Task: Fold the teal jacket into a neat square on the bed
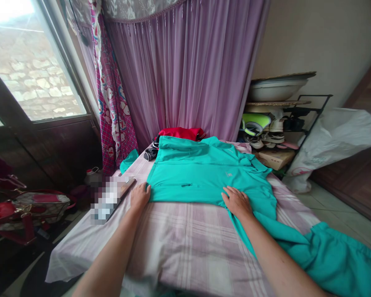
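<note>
A teal jacket (200, 173) lies spread on a bed covered by a pale plaid sheet (185, 247). My left hand (139, 196) rests at the jacket's near left corner, its fingers curled over the hem edge. My right hand (236, 201) lies flat on the jacket's lower edge with the fingers spread. One teal sleeve (334, 255) trails off the bed to the right under my right forearm. A red garment (181, 133) is bunched behind the jacket at the head of the bed.
A flat blurred object (111, 198) lies on the bed's left edge. A purple curtain (185, 70) hangs behind. A shoe rack (278, 128) and a white sack (330, 140) stand on the right. Bags (34, 206) sit on the floor at left.
</note>
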`<state>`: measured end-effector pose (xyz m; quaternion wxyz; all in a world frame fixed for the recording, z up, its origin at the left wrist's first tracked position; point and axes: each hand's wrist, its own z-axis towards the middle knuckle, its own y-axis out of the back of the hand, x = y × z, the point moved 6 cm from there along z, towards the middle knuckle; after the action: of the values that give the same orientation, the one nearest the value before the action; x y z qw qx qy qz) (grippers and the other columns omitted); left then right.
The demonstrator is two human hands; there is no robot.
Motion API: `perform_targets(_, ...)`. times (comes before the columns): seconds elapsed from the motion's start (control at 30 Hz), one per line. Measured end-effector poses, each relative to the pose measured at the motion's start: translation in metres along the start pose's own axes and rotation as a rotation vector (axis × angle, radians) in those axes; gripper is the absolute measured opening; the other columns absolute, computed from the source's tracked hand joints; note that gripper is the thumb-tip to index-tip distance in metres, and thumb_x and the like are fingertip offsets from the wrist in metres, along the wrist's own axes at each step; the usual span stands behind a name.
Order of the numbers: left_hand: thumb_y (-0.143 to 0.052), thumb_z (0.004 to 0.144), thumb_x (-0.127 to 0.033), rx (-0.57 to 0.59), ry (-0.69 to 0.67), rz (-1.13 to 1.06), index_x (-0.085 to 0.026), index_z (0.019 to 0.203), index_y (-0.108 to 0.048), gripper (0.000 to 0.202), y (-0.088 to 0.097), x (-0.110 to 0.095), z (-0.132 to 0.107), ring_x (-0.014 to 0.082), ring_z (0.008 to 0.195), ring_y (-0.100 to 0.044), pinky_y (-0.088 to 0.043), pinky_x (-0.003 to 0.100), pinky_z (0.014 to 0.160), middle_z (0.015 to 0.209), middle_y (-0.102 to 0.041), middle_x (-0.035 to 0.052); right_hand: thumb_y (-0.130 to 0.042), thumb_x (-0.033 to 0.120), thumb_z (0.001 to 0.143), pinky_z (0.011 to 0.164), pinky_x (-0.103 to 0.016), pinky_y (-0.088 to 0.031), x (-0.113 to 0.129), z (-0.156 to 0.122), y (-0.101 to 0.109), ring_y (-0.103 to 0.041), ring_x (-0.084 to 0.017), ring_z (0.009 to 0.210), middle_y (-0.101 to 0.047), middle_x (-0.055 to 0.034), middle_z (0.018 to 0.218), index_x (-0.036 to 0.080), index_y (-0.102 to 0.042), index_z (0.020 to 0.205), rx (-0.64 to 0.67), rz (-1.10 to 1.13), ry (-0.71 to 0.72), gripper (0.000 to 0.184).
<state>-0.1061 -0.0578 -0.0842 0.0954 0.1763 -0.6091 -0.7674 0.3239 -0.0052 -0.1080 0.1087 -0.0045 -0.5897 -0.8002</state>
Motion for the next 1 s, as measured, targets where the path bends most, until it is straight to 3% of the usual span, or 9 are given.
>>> perform_targets(0.17,-0.035,0.096,-0.044,-0.029,0.079,-0.004,-0.018,0.133,-0.058,0.050,0.009,0.011,-0.007,0.0290,0.118,-0.060,-0.043,0.039,0.099,0.127,-0.067,0.0141,-0.039,0.032,0.097,0.108,-0.044,-0.034,0.000,0.000,0.001,-0.051,-0.024,0.130,-0.059,-0.0096,0.141,0.024,-0.064,0.130,0.010,0.004,-0.002,0.042)
perform_targets(0.37,-0.041,0.088,-0.054,-0.036,0.248,0.017,-0.019,0.113,-0.070,0.052,0.011,0.020,-0.012,0.0404,0.122,-0.053,-0.041,0.052,0.097,0.127,-0.064,0.0192,-0.040,0.033,0.096,0.107,-0.043,-0.034,0.001,-0.001,0.005,-0.051,-0.024,0.129,-0.060,-0.0075,0.140,0.027,-0.065,0.128,0.011,0.011,-0.010,0.041)
perform_targets(0.83,-0.040,0.092,-0.036,-0.053,0.244,-0.027,-0.020,0.105,-0.066,0.033,0.026,0.008,-0.019,0.0349,0.111,-0.060,-0.040,0.048,0.091,0.110,-0.071,0.0159,-0.042,0.033,0.096,0.107,-0.041,-0.034,-0.001,-0.002,0.006,-0.051,-0.023,0.129,-0.061,-0.0062,0.139,0.029,-0.064,0.128,0.015,0.029,0.003,0.039)
perform_targets(1.0,-0.037,0.091,-0.026,-0.072,0.269,-0.084,-0.016,0.118,-0.062,0.038,0.026,0.008,-0.021,0.0351,0.113,-0.059,-0.042,0.048,0.091,0.117,-0.069,0.0176,-0.041,0.034,0.097,0.109,-0.041,-0.033,-0.001,-0.003,0.005,-0.050,-0.023,0.130,-0.060,-0.0078,0.140,0.027,-0.063,0.129,0.031,0.036,0.006,0.040)
